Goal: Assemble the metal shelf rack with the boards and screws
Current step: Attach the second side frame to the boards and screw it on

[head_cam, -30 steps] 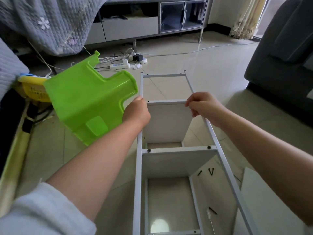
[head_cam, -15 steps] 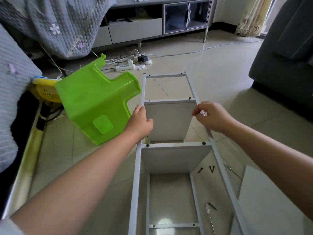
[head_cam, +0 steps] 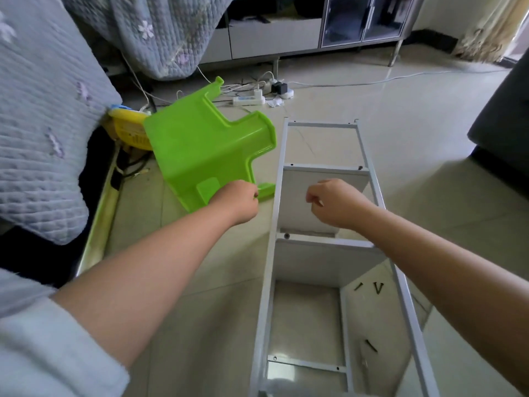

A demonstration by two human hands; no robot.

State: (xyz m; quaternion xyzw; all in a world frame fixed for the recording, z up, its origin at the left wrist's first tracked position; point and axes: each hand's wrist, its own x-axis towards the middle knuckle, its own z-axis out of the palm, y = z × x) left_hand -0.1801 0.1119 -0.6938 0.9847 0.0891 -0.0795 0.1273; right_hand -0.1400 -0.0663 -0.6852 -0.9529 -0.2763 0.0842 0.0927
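The grey metal rack [head_cam: 279, 179] lies flat on the tiled floor. Two white boards stand across it, the far board [head_cam: 297, 196] and the near board [head_cam: 315, 262]. A screw head [head_cam: 360, 167] sits at the far board's right corner, another [head_cam: 286, 235] at the near board's left corner. My left hand [head_cam: 239, 202] hovers left of the left rail with curled fingers. My right hand [head_cam: 336, 203] hovers over the far board, also curled. I see nothing in either. Loose black screws [head_cam: 378, 287] lie on the floor inside the frame.
A green plastic stool [head_cam: 206, 156] lies tipped beside the left rail. A yellow basket [head_cam: 128, 127] and quilted cover [head_cam: 43, 124] are at left, a power strip [head_cam: 249, 100] with cables behind. A dark sofa [head_cam: 503, 124] stands right. A loose white board [head_cam: 452, 365] lies at lower right.
Both hands have come off the rack's rails and drawn back toward me, fingers curling in. The view has shifted so the rack sits further right.
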